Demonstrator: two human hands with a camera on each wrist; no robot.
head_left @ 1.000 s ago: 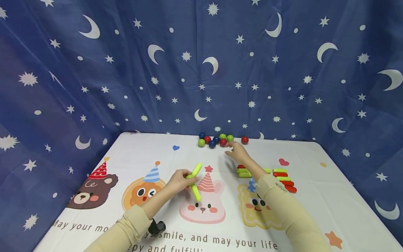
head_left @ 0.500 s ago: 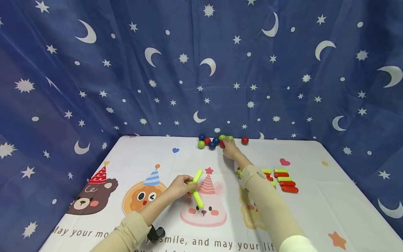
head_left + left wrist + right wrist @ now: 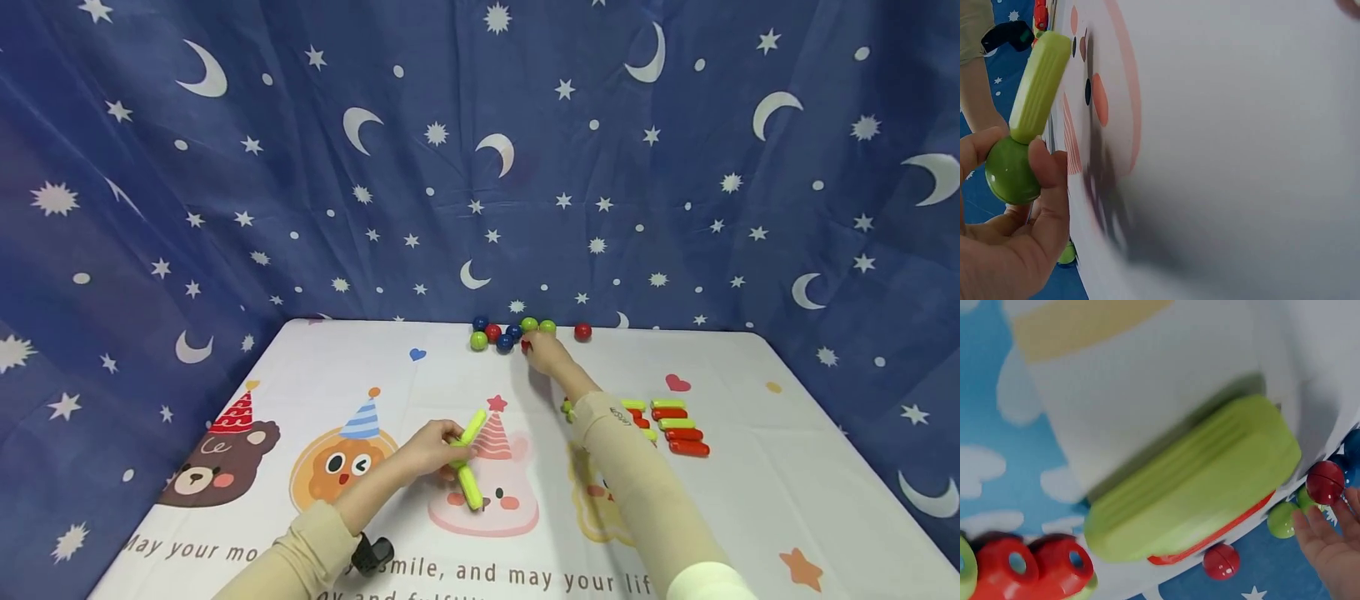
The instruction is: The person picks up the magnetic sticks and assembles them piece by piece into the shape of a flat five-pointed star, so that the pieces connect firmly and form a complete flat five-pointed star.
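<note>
My left hand (image 3: pixel 435 448) holds a green ball (image 3: pixel 1013 170) between thumb and fingers. Two ribbed yellow-green rods stick out from it in the head view; one rod (image 3: pixel 1040 87) shows large in the left wrist view. At the back of the table, my right hand (image 3: pixel 549 354) pinches a red ball (image 3: pixel 1325 482) at its fingertips; the thumb's exact place is hard to see. Beside that hand lie green balls (image 3: pixel 547 327) and blue balls (image 3: pixel 505 343), together with another red ball (image 3: pixel 492 332). One more red ball (image 3: pixel 582 332) sits apart to the right.
Red rods (image 3: pixel 689 448) and yellow-green rods (image 3: pixel 667 404) lie in rows on the right, some hidden beneath the right sleeve (image 3: pixel 637 475). The white printed tablecloth (image 3: pixel 765 483) covers the table. A blue starry curtain (image 3: pixel 420 167) hangs behind its back edge.
The right hand has reached from just short of the balls onto the red one, which has shifted slightly. The left hand still holds its green ball, with the rods turned a little.
</note>
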